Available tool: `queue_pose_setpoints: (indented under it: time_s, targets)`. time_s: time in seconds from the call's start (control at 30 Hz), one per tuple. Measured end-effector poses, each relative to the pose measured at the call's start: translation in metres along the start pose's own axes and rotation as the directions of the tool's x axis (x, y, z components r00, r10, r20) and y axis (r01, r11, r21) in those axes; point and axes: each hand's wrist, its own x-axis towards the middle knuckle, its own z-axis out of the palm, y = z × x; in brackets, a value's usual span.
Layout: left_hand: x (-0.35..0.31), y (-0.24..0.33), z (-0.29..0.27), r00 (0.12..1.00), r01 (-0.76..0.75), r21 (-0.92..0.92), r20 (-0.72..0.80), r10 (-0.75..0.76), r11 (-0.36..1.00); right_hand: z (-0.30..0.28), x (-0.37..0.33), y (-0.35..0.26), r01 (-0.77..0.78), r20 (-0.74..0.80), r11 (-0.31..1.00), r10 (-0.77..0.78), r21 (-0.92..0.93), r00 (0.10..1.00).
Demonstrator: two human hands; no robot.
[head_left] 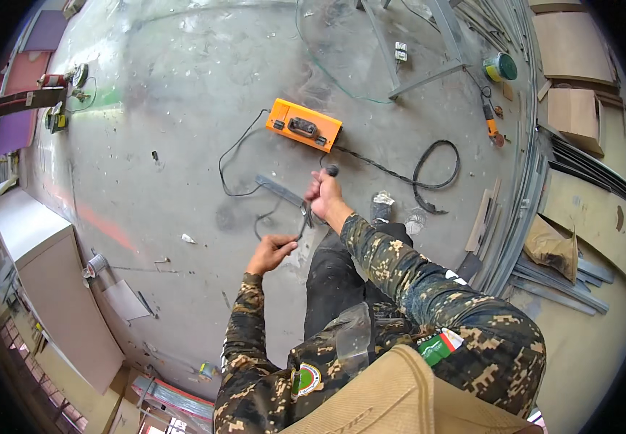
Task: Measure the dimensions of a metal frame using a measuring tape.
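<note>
My right hand (323, 194) is closed around a black round-ended handle (331, 171); the rest of that tool is mostly hidden by the fingers. My left hand (271, 252), lower and to the left, pinches a thin dark cable (302, 230) that runs up toward the right hand. A flat grey metal strip (278, 189) lies just left of the right hand. Beyond the hands sits an orange welding machine (304, 126) with a dark carrying handle on top. Black leads come out of both its ends. My shoe (381, 207) shows beside the right forearm.
A thick black cable (439, 148) loops on the floor at right. Farther off stand a grey metal frame (428, 78), an orange angle grinder (492, 124) and a green tub (500, 67). Long metal profiles (526, 184) line the right side; a pale cabinet (67, 282) stands left.
</note>
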Motion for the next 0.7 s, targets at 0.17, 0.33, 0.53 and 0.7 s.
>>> queue_pose_setpoints:
  time_s: [0.17,0.33,0.53,0.7]
  targets:
    - [0.069,-0.015,0.051,0.975,0.216,-0.417,0.134,-0.176,0.883,-0.037,0.0,0.017,0.122,-0.066,0.948,-0.147,-0.294,0.987]
    - [0.147,0.025,0.084,0.914,0.159,-0.582,-0.219,-0.341,0.798,-0.018,0.005,-0.046,0.403,0.397,-0.077,-0.411,-0.912,0.821]
    - [0.292,0.001,0.08,0.857,-0.203,-0.559,-0.499,-0.131,0.804,-0.02,0.073,-0.148,0.679,0.687,-0.15,-0.007,-0.719,0.726]
    - [0.378,-0.014,0.017,0.534,-0.249,-0.524,-0.776,-0.336,0.815,-0.138,0.207,-0.308,0.408,0.35,-0.206,0.268,-0.889,0.898]
